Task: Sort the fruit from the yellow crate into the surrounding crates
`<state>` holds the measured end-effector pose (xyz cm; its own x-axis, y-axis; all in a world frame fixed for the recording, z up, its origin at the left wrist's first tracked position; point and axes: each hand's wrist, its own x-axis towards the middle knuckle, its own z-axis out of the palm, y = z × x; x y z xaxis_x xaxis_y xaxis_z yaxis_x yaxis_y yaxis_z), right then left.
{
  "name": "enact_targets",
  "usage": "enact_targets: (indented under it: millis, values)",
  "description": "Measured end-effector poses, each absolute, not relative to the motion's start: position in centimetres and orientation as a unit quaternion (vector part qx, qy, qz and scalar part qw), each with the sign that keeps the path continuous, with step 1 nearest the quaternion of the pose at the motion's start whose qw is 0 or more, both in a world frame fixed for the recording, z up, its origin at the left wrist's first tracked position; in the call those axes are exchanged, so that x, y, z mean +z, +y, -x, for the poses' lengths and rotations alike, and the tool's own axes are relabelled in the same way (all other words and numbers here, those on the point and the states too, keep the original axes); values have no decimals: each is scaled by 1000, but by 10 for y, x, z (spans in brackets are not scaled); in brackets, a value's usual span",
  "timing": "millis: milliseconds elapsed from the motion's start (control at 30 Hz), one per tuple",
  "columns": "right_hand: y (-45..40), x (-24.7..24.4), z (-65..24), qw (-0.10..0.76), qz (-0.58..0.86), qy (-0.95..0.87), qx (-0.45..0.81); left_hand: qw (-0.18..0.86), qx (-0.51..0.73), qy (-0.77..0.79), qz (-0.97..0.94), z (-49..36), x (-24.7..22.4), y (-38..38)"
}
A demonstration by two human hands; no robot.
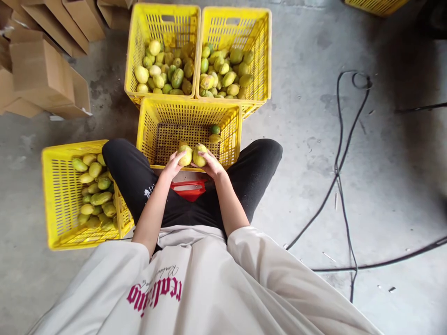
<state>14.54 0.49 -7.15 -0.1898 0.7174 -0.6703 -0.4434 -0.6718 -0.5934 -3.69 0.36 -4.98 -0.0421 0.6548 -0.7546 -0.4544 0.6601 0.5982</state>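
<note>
While each hand cups one fruit, left hand (173,164) on the left fruit (185,155), right hand (213,165) on the right fruit (199,155), fingers curl around them over the near crate (146,135) (firm, smooth-skinned, probably light; hold around the middle).

**Materials, surfaces**

Crates (188,125): yellow perforated plastic, slight sheen. Fruit in left hand (173,164) and right hand (213,165): smooth, waxy skin. Floor (384,186): rough matt concrete, stained. Boxes (42,74): matt brown cardboard. Cable (340,158): black rubbery jacket. Trousers (132,177): matt black cloth.
</note>
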Motion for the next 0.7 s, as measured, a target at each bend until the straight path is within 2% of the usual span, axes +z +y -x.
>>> enact_targets:
  millis: [233, 467, 700]
  values:
    - [2, -74, -135, 270, 633, -111, 717, 639, 299, 697, -127, 34, -53, 0]
    - [1, -84, -135, 268, 633, -206, 697, 637, 272, 698, -182, 35, -56, -2]
    - [2, -96, -132, 263, 655, -174, 687, 615, 263, 726, -159, 37, -68, 0]
